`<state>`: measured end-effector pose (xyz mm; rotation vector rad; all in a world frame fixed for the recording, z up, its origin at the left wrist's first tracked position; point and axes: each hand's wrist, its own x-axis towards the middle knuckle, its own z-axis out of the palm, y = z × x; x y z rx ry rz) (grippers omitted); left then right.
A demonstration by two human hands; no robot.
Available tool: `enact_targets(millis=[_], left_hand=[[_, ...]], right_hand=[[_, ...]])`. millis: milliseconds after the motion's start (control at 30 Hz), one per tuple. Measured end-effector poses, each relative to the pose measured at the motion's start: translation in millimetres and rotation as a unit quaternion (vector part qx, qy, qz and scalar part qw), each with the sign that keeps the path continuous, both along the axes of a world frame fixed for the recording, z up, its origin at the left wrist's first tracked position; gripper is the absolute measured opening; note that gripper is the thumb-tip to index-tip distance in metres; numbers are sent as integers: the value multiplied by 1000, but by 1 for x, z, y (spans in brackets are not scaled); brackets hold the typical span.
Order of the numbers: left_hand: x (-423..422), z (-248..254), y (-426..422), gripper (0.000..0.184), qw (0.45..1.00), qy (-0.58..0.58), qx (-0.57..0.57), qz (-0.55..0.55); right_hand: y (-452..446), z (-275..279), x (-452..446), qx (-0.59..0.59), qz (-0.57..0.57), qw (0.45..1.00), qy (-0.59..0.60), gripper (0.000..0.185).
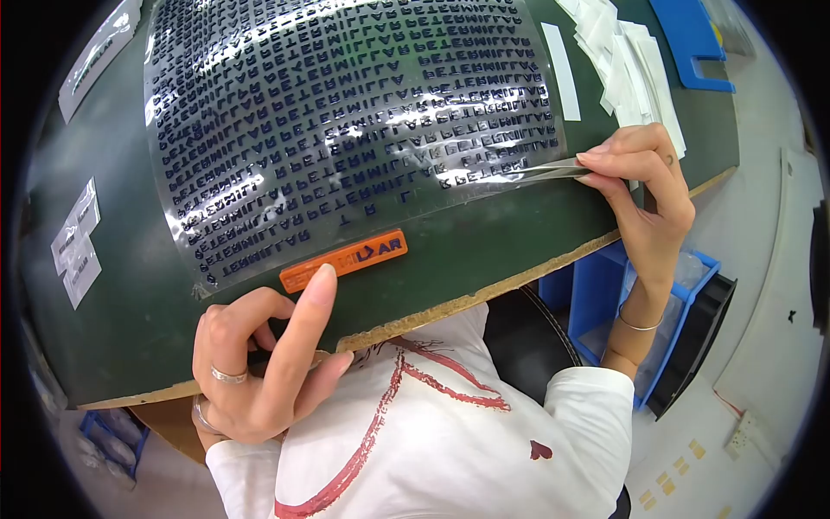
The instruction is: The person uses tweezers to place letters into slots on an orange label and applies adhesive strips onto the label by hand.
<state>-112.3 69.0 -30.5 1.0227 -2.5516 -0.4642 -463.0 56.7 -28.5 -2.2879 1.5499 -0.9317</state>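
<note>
In my right hand (644, 186), a pair of metal tweezers (545, 171) is pinched between thumb and fingers. Its tips point left over the lower right of a clear plastic sheet (354, 130) covered in rows of dark letters, with some gaps in the lowest rows. Below the sheet lies an orange block (346, 261) with letter-shaped recesses; dark letters show at its right end, while the left recesses look orange. My left hand (259, 363) is at the table's front edge, its index fingertip on or just over the block's lower edge, thumb apart and other fingers bent, with nothing visible in it.
The green table (467, 251) has a worn front edge. White paper slips (627, 69) lie at the upper right near a blue plastic piece (692, 43). Small labelled bags (78, 246) rest at the left. Blue bins (605, 294) stand below the table at the right.
</note>
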Motion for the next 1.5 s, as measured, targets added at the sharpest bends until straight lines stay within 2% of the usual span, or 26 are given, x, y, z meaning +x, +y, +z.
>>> enact_targets(millis=[267,400,533,633,733,933,1100,1233,1333,1500], left_hand=[[-8,-3,0,59,999,27,-25,39],[-2,2,-1,49,1000,5,-4,-2],[-6,-1,2,57,998,41,-19,48],[-4,2,2,55,998,35,-15,49],[1,3,3,52,999,27,-16,43],[7,-1,2,48,999,11,-30,39],[2,-3,2,51,997,12,-44,63],[1,1,2,46,998,-30,-42,31],[-3,-2,1,47,993,-47,-104,23],[-6,-3,3,48,990,-62,-123,33]], right_hand=[[-5,0,-2,-16,9,1000,8,22],[-8,-3,-1,-26,25,999,1,22],[-9,-4,0,-41,32,998,20,22],[-7,-2,4,-53,29,997,38,23],[0,10,25,7,-15,1000,-9,24],[2,16,92,119,27,990,-74,19],[-4,15,98,118,38,991,-50,19],[-2,17,100,118,35,992,-33,19],[0,19,101,112,35,993,-7,21],[10,19,102,68,22,997,27,23]])
